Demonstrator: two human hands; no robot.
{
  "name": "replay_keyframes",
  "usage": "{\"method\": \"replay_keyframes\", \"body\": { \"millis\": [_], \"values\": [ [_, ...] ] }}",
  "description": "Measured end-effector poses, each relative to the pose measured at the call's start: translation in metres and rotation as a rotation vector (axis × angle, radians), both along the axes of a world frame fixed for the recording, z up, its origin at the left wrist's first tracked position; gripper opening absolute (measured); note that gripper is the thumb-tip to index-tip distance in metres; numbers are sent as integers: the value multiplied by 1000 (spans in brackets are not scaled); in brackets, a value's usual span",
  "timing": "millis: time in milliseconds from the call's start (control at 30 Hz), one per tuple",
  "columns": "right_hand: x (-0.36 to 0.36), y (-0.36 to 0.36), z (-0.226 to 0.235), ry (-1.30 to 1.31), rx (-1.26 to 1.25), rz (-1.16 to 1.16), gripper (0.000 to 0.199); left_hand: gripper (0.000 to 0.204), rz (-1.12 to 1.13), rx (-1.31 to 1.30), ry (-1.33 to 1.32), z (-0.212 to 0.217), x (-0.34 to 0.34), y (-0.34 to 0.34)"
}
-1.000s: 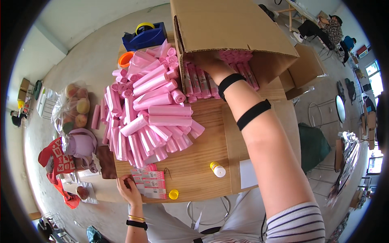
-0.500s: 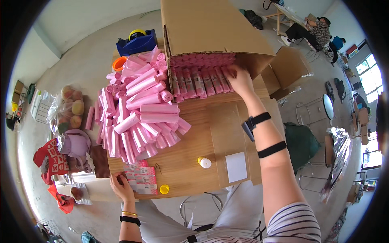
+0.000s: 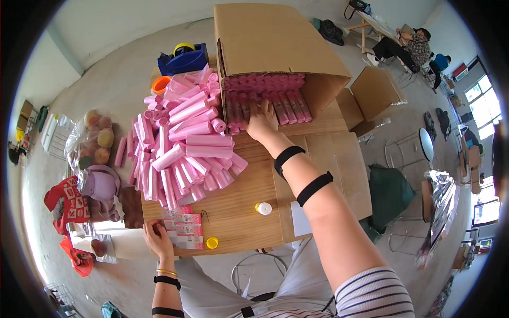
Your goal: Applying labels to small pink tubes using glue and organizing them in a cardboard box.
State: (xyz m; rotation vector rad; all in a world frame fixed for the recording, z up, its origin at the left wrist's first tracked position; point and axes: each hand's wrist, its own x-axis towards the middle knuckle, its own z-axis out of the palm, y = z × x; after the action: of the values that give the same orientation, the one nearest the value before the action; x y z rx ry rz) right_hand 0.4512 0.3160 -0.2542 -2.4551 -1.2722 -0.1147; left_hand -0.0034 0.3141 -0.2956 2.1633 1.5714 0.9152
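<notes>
My right hand (image 3: 261, 121) lies spread and flat on the pink rolls (image 3: 265, 100) packed inside the box (image 3: 275, 42), at its mouth. My left hand (image 3: 157, 238), fingers curled, presses the label stack (image 3: 183, 229) well short of the box. Push carelessly and the rows could buckle; the loose pile (image 3: 180, 143) left of the box could slide off.
</notes>
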Motion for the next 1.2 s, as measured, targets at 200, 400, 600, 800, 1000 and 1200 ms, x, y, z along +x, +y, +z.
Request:
{"method": "replay_keyframes", "body": {
  "millis": [200,400,600,800,1000,1200],
  "values": [
    [1,-5,-24,-175,87,-38,56,6,-8,-3,-29,0,3,1],
    [12,-19,-4,-242,251,-13,46,6,11,-20,-30,1,2,1],
    [154,-4,33,-523,298,-215,42,5,-13,-12,-43,4,14,3],
    [189,45,26,-440,249,-162,39,4,37,-31,16,3,7,0],
    [194,57,32,-418,237,-99,37,5,50,-32,46,1,4,0],
    [165,15,34,-520,287,15,34,6,17,-28,39,1,8,2]
  ]
}}
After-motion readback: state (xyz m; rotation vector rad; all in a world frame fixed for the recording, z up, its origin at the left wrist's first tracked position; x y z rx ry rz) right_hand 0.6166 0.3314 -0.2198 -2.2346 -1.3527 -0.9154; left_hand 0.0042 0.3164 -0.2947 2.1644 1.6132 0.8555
